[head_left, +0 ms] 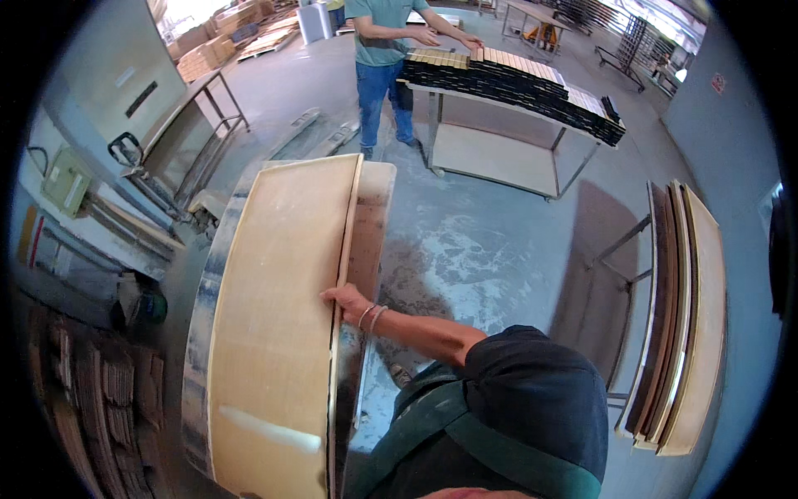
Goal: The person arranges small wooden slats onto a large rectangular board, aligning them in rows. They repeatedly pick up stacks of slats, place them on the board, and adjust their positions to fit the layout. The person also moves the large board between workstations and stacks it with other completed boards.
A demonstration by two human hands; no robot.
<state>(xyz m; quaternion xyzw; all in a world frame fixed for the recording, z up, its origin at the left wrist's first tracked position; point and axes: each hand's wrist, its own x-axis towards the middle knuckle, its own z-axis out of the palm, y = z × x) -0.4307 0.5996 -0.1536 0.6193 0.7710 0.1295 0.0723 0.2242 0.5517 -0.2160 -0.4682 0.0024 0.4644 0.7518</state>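
My right hand (pixel 349 303), with bands at its wrist, is closed on the near long edge of a large pale wooden panel (pixel 278 249). The thumb side lies over the edge; the fingers beneath are partly hidden. The panel rests over a worn table or platform (pixel 378 187), whose stained, dark-patched border (pixel 204 333) shows along the far side. A narrow brown surface shows beneath the panel's near edge. Light glares off its lower part. My left hand is out of view.
A person (pixel 386 50) handles a stack of black-edged slatted boards (pixel 507 83) on a wheeled metal table (pixel 499 154). More panels (pixel 694 324) lean on a metal frame at right. Dark stacked boards (pixel 104 399) stand lower left. A pallet-jack handle (pixel 126 150) and bench (pixel 187 100) are at left.
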